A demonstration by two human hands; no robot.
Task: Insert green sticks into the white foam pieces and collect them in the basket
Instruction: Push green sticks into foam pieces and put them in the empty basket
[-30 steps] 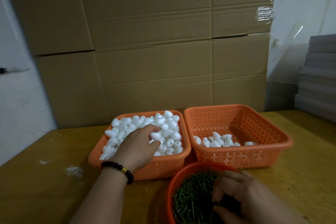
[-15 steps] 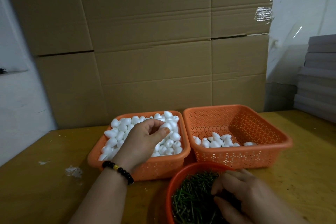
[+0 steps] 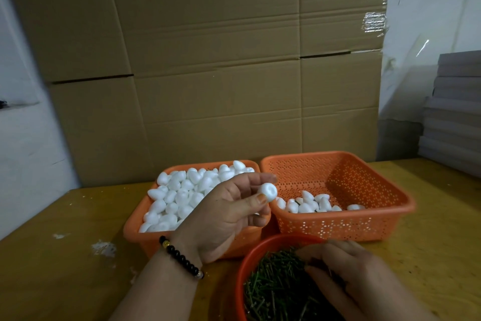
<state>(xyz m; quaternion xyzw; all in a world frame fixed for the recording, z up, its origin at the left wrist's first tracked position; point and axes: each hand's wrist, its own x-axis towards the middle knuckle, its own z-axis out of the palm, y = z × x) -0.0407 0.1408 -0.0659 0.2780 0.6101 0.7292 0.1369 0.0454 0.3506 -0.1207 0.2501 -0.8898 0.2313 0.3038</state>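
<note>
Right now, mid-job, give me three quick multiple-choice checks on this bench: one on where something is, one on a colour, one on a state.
1. Where is the bowl of green sticks?
A. In front of the two baskets, nearest the person
B. Behind the baskets, against the cardboard
C. Inside the right basket

2. What colour are the two baskets?
A. Blue
B. Orange
C. White

3. What is the left hand doing?
A. Lying flat on the table
B. Holding a green stick
C. Pinching one white foam piece in its grip

Answers: 1 A, the bowl sits at the near edge, below both baskets in the view. 2 B, the full left basket and the nearly empty right basket are both orange. 3 C, thumb and fingers close on a single foam piece held above the baskets, while the right hand is in the sticks.
</note>
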